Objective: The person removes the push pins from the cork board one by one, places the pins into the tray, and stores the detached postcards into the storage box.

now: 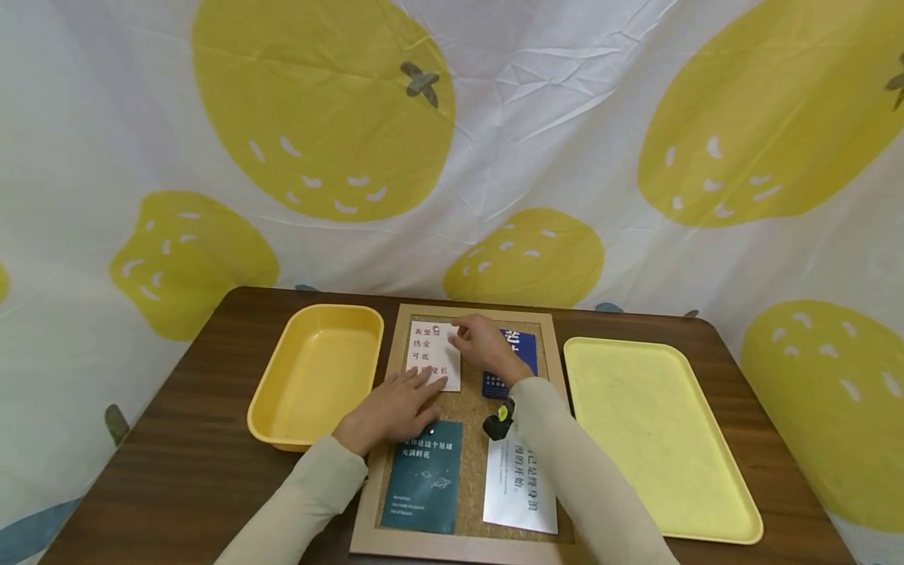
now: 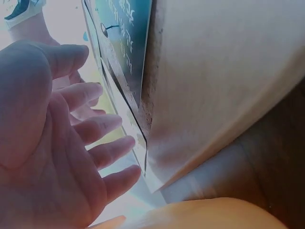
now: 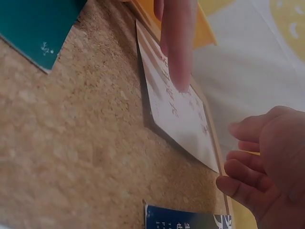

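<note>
A white card (image 1: 428, 347) with red characters lies at the upper left of a wood-framed cork board (image 1: 469, 479), a pin (image 1: 435, 329) at its top. My left hand (image 1: 399, 404) has its fingers spread, fingertips over the card's lower edge. Close to the card's upper right corner is my right hand (image 1: 487, 345), fingers loosely bent. Nothing shows between the right thumb and fingers in the right wrist view, where the card's near edge stands off the cork. The right forearm and hand partly cover a blue card (image 1: 526, 353).
Below on the board are a teal card (image 1: 424, 486) with a dark pin and a white card (image 1: 519, 490) with dark writing. An orange-yellow basin (image 1: 318, 377) stands left of the board, a pale yellow tray (image 1: 657, 439) right. A fruit-patterned cloth (image 1: 530, 157) hangs behind the table.
</note>
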Action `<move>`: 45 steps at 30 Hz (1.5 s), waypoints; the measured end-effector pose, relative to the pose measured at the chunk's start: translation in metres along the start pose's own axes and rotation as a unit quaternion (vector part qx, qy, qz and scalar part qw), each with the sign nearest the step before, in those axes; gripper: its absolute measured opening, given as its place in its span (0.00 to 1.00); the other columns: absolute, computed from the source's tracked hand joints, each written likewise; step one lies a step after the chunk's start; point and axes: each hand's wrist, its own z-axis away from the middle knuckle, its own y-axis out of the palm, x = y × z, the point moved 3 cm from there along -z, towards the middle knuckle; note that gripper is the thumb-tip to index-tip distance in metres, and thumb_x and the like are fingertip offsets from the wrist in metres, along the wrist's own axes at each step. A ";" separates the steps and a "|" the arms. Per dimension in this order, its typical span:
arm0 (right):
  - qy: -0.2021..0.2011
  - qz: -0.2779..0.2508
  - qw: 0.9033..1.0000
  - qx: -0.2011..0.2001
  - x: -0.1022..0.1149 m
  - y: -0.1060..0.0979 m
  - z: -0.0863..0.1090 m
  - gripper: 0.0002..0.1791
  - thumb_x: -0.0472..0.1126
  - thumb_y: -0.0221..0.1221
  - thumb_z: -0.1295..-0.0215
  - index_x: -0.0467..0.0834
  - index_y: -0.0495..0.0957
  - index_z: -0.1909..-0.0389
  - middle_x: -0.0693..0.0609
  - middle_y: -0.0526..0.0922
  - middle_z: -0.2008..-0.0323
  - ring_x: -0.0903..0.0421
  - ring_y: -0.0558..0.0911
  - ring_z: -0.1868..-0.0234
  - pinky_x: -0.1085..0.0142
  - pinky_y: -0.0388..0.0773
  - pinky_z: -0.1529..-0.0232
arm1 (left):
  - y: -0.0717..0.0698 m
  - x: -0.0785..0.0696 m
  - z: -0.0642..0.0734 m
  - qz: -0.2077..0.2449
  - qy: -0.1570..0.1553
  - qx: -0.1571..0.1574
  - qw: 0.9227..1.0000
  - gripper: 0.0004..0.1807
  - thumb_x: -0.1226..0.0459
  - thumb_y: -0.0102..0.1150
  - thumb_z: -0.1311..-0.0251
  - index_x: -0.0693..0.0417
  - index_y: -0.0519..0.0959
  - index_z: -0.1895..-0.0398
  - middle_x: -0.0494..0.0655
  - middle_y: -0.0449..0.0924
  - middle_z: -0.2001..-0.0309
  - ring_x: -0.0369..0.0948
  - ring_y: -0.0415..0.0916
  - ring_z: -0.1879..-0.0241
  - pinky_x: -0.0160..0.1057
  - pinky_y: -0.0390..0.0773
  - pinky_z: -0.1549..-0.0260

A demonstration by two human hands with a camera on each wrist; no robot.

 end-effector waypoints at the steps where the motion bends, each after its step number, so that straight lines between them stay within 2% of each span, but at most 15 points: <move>1: 0.003 -0.004 1.000 -0.002 0.000 0.001 0.000 0.20 0.40 0.57 0.39 0.36 0.74 0.47 0.46 0.79 0.62 0.54 0.78 0.63 0.61 0.77 0.63 | 0.000 0.000 0.000 0.003 -0.001 0.004 1.000 0.29 0.47 0.41 0.35 0.43 0.57 0.32 0.50 0.54 0.32 0.51 0.51 0.33 0.53 0.52 0.37; 6: 0.011 -0.011 1.000 -0.008 0.000 0.004 -0.002 0.19 0.39 0.57 0.39 0.36 0.74 0.48 0.46 0.79 0.63 0.54 0.79 0.63 0.62 0.77 0.64 | 0.003 -0.002 0.000 0.009 0.002 0.010 1.000 0.29 0.47 0.39 0.35 0.44 0.58 0.32 0.51 0.55 0.32 0.52 0.51 0.34 0.53 0.51 0.37; 14: 0.020 -0.004 1.000 -0.012 0.001 0.006 -0.005 0.20 0.42 0.56 0.38 0.37 0.74 0.47 0.47 0.80 0.62 0.53 0.79 0.61 0.61 0.77 0.63 | 0.004 -0.002 -0.002 0.009 -0.012 0.017 1.000 0.29 0.46 0.40 0.35 0.44 0.60 0.33 0.50 0.54 0.32 0.52 0.50 0.33 0.51 0.50 0.36; 26: 0.018 -0.011 1.000 -0.017 0.004 0.007 -0.011 0.19 0.40 0.57 0.40 0.38 0.74 0.48 0.47 0.80 0.64 0.53 0.78 0.63 0.63 0.77 0.64 | 0.003 -0.003 -0.003 0.002 -0.015 0.016 1.000 0.28 0.46 0.40 0.35 0.44 0.61 0.34 0.50 0.54 0.32 0.52 0.50 0.33 0.50 0.51 0.36; 39: 0.051 -0.027 0.998 -0.009 0.004 0.012 -0.016 0.19 0.40 0.57 0.39 0.40 0.74 0.47 0.48 0.80 0.61 0.54 0.78 0.61 0.61 0.77 0.63 | 0.004 -0.005 -0.002 -0.006 -0.028 0.026 0.999 0.29 0.46 0.40 0.35 0.43 0.61 0.33 0.50 0.53 0.31 0.51 0.49 0.33 0.49 0.51 0.36; 45: 0.036 -0.024 0.999 -0.017 0.004 0.017 -0.022 0.18 0.39 0.58 0.41 0.38 0.75 0.50 0.48 0.80 0.64 0.54 0.78 0.64 0.62 0.77 0.63 | 0.004 -0.006 -0.003 -0.009 -0.026 0.030 0.999 0.29 0.45 0.40 0.36 0.43 0.60 0.33 0.50 0.52 0.31 0.51 0.48 0.32 0.48 0.51 0.36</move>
